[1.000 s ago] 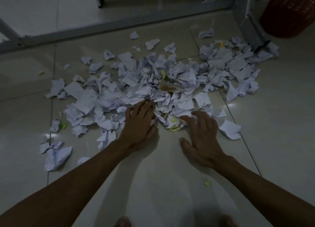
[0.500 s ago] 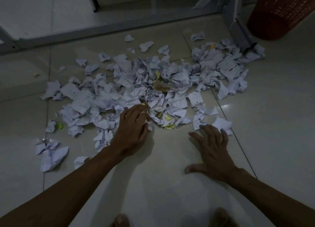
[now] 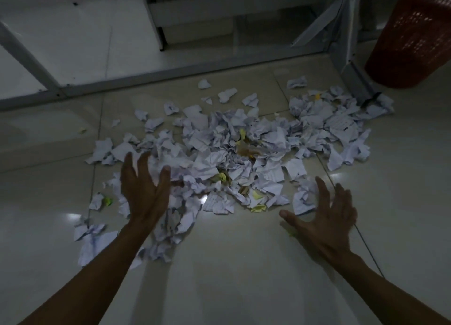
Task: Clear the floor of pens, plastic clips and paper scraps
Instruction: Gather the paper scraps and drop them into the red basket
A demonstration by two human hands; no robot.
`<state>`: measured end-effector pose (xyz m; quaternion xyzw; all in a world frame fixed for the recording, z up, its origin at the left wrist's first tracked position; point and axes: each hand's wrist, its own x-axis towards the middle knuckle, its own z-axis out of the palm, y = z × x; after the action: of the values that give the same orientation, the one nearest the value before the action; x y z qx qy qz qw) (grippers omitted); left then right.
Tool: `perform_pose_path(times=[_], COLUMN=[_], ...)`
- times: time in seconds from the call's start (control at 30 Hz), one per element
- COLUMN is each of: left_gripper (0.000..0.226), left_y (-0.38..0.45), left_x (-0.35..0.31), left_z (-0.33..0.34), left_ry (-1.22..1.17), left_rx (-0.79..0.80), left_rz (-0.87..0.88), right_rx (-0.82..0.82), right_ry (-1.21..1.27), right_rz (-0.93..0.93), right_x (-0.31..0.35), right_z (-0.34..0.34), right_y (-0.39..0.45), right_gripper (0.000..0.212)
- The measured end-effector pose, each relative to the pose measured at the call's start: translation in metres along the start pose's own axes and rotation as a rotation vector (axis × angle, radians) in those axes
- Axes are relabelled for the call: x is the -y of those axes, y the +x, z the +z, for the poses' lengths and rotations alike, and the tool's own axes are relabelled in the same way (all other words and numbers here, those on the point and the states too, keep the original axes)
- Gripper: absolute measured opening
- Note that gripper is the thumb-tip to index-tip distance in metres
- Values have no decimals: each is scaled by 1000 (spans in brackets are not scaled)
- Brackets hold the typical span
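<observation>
A wide heap of crumpled white paper scraps point(image 3: 234, 151) covers the tiled floor, with a few yellow bits point(image 3: 257, 207) and a brownish piece near its middle. My left hand point(image 3: 144, 190) is over the heap's near-left part, palm turned inward, fingers straight and spread, holding nothing. My right hand point(image 3: 324, 215) hovers at the heap's near-right edge, fingers spread, just behind a crumpled white scrap point(image 3: 303, 199). Loose scraps point(image 3: 94, 241) lie under and left of my left forearm. I see no pens or clips.
A red mesh basket point(image 3: 412, 34) stands at the far right. A grey metal frame leg point(image 3: 353, 63) and floor rail point(image 3: 170, 73) run behind the heap. Bare glossy tiles point(image 3: 231, 276) lie between my forearms.
Both hands have lifted off the floor and moved apart. The left hand has shifted left and turned on edge; the right hand has moved right, fingers spread wider.
</observation>
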<state>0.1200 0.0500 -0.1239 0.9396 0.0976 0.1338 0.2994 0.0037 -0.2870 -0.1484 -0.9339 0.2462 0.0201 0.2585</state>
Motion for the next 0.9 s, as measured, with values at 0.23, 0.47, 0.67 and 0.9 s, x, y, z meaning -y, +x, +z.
perform_pose_path(times=[0.23, 0.47, 0.67, 0.9], left_gripper=[92, 95, 84, 23], left_y=[39, 34, 7, -20], left_x=[-24, -53, -65, -80], left_z=[18, 60, 84, 99], left_ry=[83, 215, 298, -236], left_rx=[386, 592, 501, 398], left_rz=[-245, 68, 252, 457], right_rx=[138, 163, 134, 19], right_ry=[6, 19, 17, 49], right_rz=[-221, -353, -365, -358], right_x=[43, 73, 88, 100], right_z=[17, 35, 53, 71], right_y=[12, 25, 33, 38], right_gripper=[138, 147, 150, 118])
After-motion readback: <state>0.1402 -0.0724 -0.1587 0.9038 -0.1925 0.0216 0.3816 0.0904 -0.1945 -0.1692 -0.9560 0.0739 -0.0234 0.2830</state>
